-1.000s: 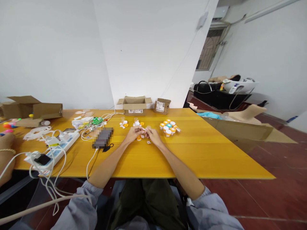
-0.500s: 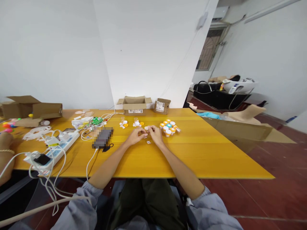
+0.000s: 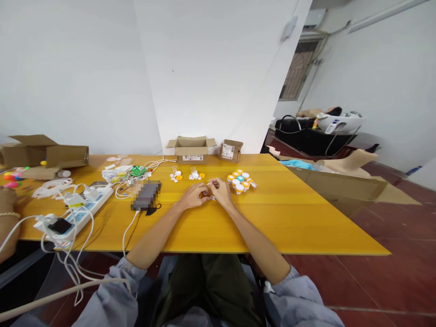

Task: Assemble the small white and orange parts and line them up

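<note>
Both my hands meet over the middle of the yellow table [image 3: 279, 218]. My left hand [image 3: 194, 196] is curled, its fingers closed round a small orange piece [image 3: 205, 194]. My right hand [image 3: 221, 190] pinches a tiny white piece [image 3: 212, 197] right beside it. The two hands touch at the fingertips. Just right of my right hand stands a cluster of small pots with orange, white and blue lids [image 3: 240, 180]. Beyond my hands lie loose white and orange caps [image 3: 186, 175].
Two open cardboard boxes [image 3: 191, 149] stand at the table's far edge. A power strip with chargers and white cables [image 3: 76, 208] lies at the left, a dark flat device [image 3: 146, 195] beside it. Another person's arm [image 3: 7, 218] rests at the far left. Flat cardboard [image 3: 344, 181] lies right.
My hands dropped slightly toward the table and drew together; the white piece that lay in front of them is now at my right fingertips, and an orange piece shows in my left hand.
</note>
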A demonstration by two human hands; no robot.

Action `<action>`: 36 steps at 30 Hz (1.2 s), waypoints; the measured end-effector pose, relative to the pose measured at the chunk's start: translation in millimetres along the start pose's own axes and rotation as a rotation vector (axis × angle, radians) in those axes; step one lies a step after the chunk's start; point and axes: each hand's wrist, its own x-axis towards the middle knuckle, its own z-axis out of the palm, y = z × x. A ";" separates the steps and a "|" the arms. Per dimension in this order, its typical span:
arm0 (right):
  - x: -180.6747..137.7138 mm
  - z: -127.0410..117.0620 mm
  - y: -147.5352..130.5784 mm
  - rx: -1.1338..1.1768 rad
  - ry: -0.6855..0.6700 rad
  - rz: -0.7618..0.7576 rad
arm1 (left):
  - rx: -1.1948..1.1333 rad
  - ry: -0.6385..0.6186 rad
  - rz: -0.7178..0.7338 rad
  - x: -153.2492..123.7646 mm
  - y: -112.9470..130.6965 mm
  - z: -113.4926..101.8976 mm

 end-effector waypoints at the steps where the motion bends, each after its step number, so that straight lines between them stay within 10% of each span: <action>1: -1.1 -0.9 -1.8 -0.036 -0.010 0.002 | 0.020 -0.002 -0.002 0.2 0.4 0.0; 14: -8.8 -10.1 -24.1 -0.526 -0.062 0.097 | 0.176 -0.064 0.113 -1.7 6.6 -2.8; 36: -9.0 -7.6 -16.9 -0.552 -0.027 0.003 | 0.263 -0.054 0.091 -1.7 0.3 0.7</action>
